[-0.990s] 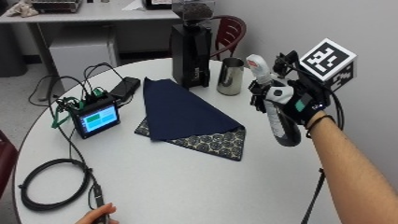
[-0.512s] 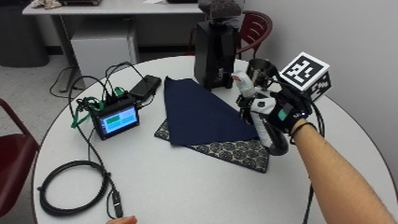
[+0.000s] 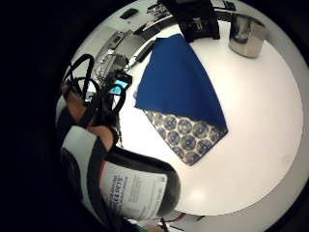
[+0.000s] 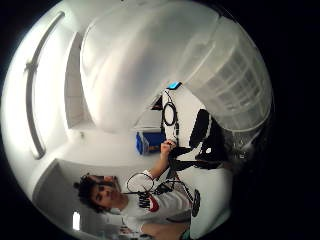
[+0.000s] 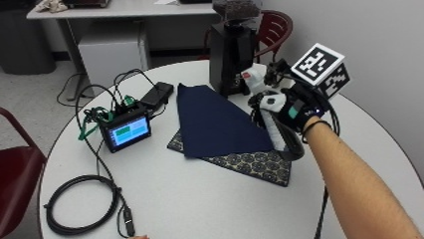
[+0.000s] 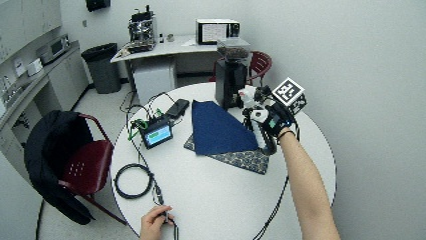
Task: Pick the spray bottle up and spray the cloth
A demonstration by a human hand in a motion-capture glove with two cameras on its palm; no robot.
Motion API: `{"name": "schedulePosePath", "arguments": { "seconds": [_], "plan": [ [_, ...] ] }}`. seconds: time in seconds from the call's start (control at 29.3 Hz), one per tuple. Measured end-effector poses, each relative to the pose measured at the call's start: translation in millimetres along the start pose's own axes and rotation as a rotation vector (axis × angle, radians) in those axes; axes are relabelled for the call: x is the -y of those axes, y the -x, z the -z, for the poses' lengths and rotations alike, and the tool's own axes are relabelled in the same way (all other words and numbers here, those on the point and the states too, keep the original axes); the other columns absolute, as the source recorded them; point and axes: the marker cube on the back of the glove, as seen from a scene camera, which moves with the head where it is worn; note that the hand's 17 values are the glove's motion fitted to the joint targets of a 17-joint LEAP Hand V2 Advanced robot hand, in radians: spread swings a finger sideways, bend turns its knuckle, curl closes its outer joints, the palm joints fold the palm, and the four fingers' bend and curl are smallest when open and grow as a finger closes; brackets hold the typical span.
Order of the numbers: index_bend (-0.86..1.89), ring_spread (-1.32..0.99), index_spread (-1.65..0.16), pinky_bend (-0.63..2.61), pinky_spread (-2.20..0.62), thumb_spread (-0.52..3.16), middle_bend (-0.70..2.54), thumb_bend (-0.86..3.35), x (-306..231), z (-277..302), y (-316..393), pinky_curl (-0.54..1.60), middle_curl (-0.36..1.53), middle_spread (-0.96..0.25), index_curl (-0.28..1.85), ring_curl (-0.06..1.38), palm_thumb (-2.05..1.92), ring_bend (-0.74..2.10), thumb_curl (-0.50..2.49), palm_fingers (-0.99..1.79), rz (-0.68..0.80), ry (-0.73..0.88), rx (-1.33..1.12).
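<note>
The gloved right hand (image 5: 288, 112) grips the spray bottle (image 5: 273, 119), fingers curled round it — held upright above the round table (image 5: 199, 199), just beside the navy cloth (image 5: 212, 122), which lies on a patterned mat (image 5: 255, 164).

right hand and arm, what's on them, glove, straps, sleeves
The right hand wears a black glove with black straps and white plastic parts, and a band circles the wrist. The forearm is bare, with no sleeve. The other hand, at the table's near edge, is bare.

Blue cloth (image 3: 181, 79) on patterned mat (image 3: 188, 137), white table (image 3: 260, 121), labelled bottle (image 3: 133, 191) seemingly in fingers (image 3: 89, 137)
</note>
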Motion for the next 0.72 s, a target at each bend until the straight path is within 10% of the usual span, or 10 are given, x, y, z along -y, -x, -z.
{"name": "schedulePosePath", "arguments": {
  "seconds": [0.72],
  "plan": [
    [0.13, -0.10, -0.18, 0.37, -0.03, 0.91, 0.52, -0.02, 0.5, -36.2, -19.6, 0.37, 0.49, -0.08, 0.32, 0.45, 0.86, 0.75, 0.65, 1.24, -0.023, 0.052, 0.138]
  ]
}}
